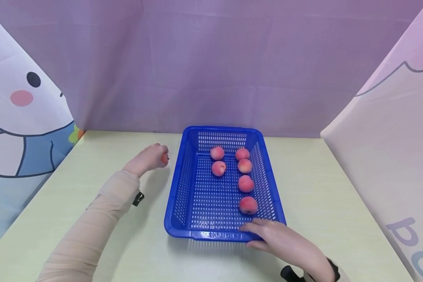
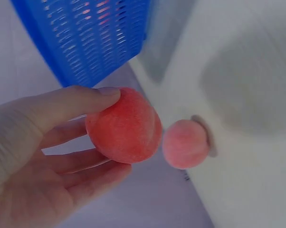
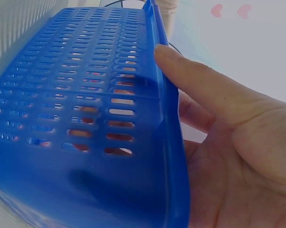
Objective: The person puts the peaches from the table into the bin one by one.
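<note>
My left hand (image 1: 149,158) holds a red peach (image 2: 124,126) between thumb and fingers, in the air left of the blue basket (image 1: 178,184). In the left wrist view, a second, paler peach (image 2: 185,144) sits on the table beyond the held one; the head view does not show it. Near the basket's front right corner, my right hand (image 1: 280,239) grips the rim, its thumb on the outside in the right wrist view and the fingers over the inner side. Inside the basket, two peaches (image 1: 218,168) lie toward the back left and several peaches (image 1: 246,183) form a column along the right wall.
The pale table (image 1: 303,176) carries the basket at its middle. A purple cloth (image 1: 211,70) hangs behind the table. Cartoon-printed cloths stand at the left (image 1: 38,113) and the right (image 1: 384,145).
</note>
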`<control>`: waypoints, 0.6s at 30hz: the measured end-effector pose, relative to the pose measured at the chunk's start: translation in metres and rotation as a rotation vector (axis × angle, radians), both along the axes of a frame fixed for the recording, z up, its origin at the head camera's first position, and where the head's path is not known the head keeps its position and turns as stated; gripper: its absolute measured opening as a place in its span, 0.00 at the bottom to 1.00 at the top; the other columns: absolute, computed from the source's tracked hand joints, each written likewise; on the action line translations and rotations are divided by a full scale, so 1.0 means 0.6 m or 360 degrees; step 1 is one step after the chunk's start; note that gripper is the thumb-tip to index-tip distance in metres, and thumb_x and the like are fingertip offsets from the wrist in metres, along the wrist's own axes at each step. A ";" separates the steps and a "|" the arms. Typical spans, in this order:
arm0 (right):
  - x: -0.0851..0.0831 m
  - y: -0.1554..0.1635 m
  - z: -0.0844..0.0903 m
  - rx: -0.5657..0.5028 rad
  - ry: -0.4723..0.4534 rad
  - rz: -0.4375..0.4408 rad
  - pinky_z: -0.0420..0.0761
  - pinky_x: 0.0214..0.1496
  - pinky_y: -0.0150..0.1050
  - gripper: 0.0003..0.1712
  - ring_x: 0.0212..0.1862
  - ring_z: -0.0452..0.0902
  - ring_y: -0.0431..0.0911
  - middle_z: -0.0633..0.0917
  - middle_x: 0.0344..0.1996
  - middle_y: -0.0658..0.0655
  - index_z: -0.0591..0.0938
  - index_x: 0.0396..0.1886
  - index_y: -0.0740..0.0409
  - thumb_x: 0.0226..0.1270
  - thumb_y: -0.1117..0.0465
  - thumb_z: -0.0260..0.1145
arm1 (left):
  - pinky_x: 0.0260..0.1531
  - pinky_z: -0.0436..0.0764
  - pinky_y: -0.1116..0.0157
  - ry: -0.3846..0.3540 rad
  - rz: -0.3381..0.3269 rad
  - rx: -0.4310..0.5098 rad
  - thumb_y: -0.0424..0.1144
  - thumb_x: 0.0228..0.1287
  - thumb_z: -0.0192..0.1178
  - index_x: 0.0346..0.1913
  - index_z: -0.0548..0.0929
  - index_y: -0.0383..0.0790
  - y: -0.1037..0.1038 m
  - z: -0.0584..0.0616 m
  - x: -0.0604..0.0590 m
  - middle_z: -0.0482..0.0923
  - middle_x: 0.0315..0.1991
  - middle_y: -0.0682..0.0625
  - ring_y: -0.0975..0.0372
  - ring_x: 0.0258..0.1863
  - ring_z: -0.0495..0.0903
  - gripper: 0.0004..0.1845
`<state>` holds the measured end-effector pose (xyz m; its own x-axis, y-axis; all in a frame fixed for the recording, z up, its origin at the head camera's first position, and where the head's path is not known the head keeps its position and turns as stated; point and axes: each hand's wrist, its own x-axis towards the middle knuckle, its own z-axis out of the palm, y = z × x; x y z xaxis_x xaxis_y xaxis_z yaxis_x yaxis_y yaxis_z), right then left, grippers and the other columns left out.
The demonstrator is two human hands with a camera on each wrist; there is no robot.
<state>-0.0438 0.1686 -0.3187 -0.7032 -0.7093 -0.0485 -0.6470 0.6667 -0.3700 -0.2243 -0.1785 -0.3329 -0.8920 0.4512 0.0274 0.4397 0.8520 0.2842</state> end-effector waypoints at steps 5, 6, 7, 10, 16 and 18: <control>0.000 0.001 0.000 0.0004 -0.0003 0.0000 0.77 0.41 0.34 0.15 0.38 0.75 0.38 0.79 0.36 0.46 0.78 0.45 0.53 0.58 0.56 0.61 | 0.32 0.72 0.60 -0.0021 0.0012 -0.0023 0.27 0.43 0.54 0.30 0.76 0.32 0.001 0.019 0.006 0.74 0.29 0.42 0.54 0.31 0.71 0.07; 0.000 0.001 0.000 0.0004 -0.0001 0.0001 0.77 0.41 0.34 0.15 0.38 0.75 0.38 0.79 0.36 0.46 0.78 0.46 0.53 0.58 0.56 0.61 | 0.32 0.72 0.60 -0.0031 0.0015 -0.0028 0.27 0.43 0.54 0.29 0.76 0.32 0.002 0.023 0.006 0.74 0.29 0.42 0.54 0.31 0.71 0.06; 0.000 0.001 0.000 0.0004 0.0007 0.0002 0.77 0.41 0.34 0.15 0.38 0.75 0.38 0.79 0.36 0.46 0.78 0.45 0.53 0.58 0.56 0.61 | 0.32 0.72 0.61 -0.0042 0.0022 -0.0034 0.27 0.44 0.54 0.29 0.76 0.32 0.003 0.027 0.007 0.73 0.29 0.43 0.54 0.31 0.71 0.06; 0.000 0.001 -0.001 0.0005 0.0033 0.0009 0.77 0.40 0.34 0.15 0.38 0.75 0.38 0.79 0.35 0.46 0.78 0.45 0.53 0.58 0.56 0.61 | 0.31 0.71 0.61 -0.0066 0.0036 -0.0051 0.27 0.44 0.54 0.30 0.76 0.32 0.006 0.039 0.010 0.73 0.29 0.43 0.54 0.30 0.70 0.06; 0.001 0.002 -0.002 0.0008 0.0078 0.0023 0.77 0.39 0.34 0.15 0.37 0.76 0.38 0.79 0.34 0.46 0.78 0.45 0.53 0.57 0.56 0.61 | 0.30 0.70 0.62 -0.0069 0.0027 -0.0051 0.26 0.45 0.52 0.29 0.75 0.33 0.016 0.059 0.016 0.73 0.29 0.44 0.55 0.28 0.70 0.05; 0.001 0.002 -0.002 0.0007 0.0077 0.0025 0.77 0.39 0.34 0.15 0.37 0.76 0.38 0.79 0.34 0.46 0.78 0.45 0.53 0.57 0.56 0.61 | 0.29 0.70 0.63 -0.0039 0.0002 -0.0044 0.26 0.45 0.51 0.28 0.74 0.33 0.020 0.065 0.019 0.73 0.28 0.44 0.55 0.28 0.70 0.05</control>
<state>-0.0434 0.1696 -0.3198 -0.6936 -0.7201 -0.0174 -0.6745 0.6578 -0.3351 -0.2129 -0.1664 -0.2937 -0.8928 0.4505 -0.0071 0.4319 0.8602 0.2712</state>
